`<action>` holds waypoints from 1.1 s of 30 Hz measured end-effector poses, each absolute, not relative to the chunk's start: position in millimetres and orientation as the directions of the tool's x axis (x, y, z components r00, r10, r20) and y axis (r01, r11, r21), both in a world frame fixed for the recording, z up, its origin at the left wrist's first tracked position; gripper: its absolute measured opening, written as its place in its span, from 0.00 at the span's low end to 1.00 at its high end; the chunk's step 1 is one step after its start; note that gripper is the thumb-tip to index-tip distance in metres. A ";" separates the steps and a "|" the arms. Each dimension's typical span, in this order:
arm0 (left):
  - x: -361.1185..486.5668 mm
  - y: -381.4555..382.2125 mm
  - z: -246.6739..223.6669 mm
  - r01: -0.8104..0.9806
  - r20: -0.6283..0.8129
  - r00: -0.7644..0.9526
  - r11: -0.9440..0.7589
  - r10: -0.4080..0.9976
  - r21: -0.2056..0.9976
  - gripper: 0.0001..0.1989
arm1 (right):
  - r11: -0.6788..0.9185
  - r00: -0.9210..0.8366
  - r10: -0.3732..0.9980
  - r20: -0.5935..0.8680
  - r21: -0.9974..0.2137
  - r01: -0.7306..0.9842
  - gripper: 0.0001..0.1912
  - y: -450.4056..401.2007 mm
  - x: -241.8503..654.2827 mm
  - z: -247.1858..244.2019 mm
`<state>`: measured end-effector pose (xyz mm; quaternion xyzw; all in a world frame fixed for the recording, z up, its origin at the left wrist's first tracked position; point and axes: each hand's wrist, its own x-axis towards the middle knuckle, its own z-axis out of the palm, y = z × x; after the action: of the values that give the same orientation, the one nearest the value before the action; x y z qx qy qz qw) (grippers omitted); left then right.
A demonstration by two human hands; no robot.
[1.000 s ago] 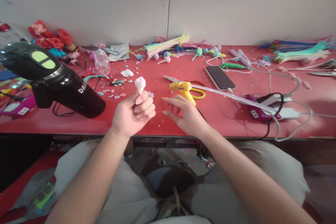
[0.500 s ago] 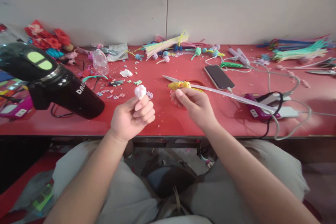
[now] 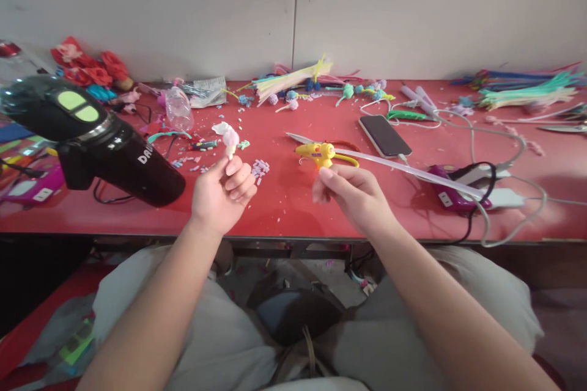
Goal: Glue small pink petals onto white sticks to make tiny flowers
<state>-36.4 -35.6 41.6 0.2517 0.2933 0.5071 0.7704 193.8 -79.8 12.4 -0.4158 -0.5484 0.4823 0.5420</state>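
Currently, left grip [image 3: 222,197] pinching pink fluffy piece [image 3: 230,138], which is standing just above it; right grip [image 3: 352,197] hovering half-curled, cannot tell whether grasping anything; yellow glue gun [image 3: 315,151] and scissors [image 3: 299,138] lying beyond right grip on red bench [image 3: 287,217].

A black tumbler [image 3: 132,162] is sitting at the left of the red tabletop [image 3: 270,128], with red flowers [image 3: 114,65] resting beyond it. A clear plastic container [image 3: 178,110] is lying nearby. Rightward, a phone [image 3: 384,135] is lying face up, and a purple power strip [image 3: 444,198] is sitting near pale cables [image 3: 518,134].
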 end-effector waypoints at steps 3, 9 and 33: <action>-28.2 -42.5 38.3 -0.624 -0.204 0.402 0.430 0.893 0.653 0.26 | 0.220 -0.082 0.972 0.218 -0.976 0.004 0.14 -80.0 186.2 11.6; -8.1 -55.1 33.8 -0.575 -0.211 0.518 0.520 0.829 0.631 0.28 | 0.323 -0.116 0.941 0.317 -0.946 0.038 0.19 -76.8 169.5 4.7; 9.4 -53.0 12.9 -0.500 -0.104 0.326 0.265 0.940 0.824 0.20 | 0.303 -0.033 0.952 0.304 -0.953 -0.030 0.20 -88.4 162.4 2.0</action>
<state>9.4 -53.0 12.9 0.3554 0.3089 0.4913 0.7327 162.4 -88.4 2.0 -0.4016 -0.5740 0.4327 0.5675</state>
